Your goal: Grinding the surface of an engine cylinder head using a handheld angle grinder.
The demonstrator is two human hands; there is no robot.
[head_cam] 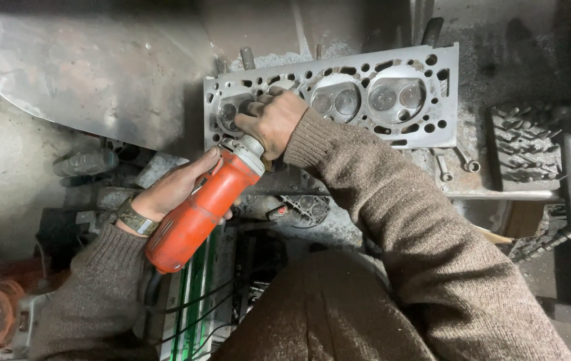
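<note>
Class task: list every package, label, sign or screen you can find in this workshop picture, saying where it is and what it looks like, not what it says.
None can be made out: no package, label, sign or screen shows.
The left hand holds a plain orange grinder; the right hand rests on a bare grey cylinder head.

A grimy metal workbench (pixel 499 53) under dim light, with a dull steel sheet (pixel 84 73), perhaps leaning.
</note>
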